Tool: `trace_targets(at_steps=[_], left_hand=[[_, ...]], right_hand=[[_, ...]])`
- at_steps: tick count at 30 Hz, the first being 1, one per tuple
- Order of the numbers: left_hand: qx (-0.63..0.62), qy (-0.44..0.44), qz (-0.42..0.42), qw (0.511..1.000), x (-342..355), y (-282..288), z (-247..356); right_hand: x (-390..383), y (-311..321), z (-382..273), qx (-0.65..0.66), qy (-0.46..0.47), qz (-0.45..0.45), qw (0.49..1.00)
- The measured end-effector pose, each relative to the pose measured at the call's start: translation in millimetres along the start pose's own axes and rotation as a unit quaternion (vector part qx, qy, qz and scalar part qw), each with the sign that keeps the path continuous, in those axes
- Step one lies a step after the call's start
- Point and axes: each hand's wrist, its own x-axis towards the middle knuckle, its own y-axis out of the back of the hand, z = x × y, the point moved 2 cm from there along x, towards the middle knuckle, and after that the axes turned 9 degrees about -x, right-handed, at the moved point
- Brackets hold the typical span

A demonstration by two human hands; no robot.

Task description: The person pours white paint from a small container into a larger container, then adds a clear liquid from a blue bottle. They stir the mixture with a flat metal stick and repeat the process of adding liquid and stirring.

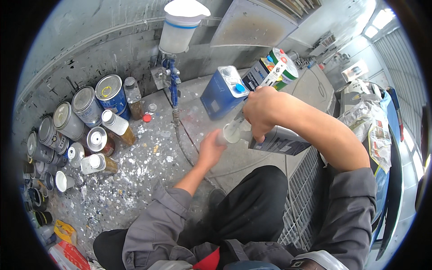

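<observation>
Head view: cup (231, 134) is on our side of the blue can (219, 97). Our left hand (211, 146) wraps its wall; our right hand (263, 109) pinches a pale stick (275, 73), lower end blurred at the cup's mouth. We judge the cup light, thin-walled, squeezable, slick if wet: hold low, gently.

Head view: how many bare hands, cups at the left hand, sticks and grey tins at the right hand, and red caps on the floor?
Hands: 2 (left hand, right hand)
Cup: 1
Stick: 1
Grey tin: 1
Red cap: 1
Total: 6
</observation>
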Motion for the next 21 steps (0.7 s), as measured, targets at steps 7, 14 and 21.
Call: trace_targets(at_steps=[7,14,21], left_hand=[[-0.038,0.015,-0.002,0.999,-2,-2,8],[-0.032,0.008,-0.009,0.999,0,-4,11],[-0.048,0.014,-0.005,0.999,-1,-3,12]], right_hand=[[5,4,-3,-0.016,0.002,-0.016,1.000],[9,12,-9,-0.057,-0.020,-0.026,0.998],[10,19,-10,-0.068,-0.016,-0.038,0.997]])
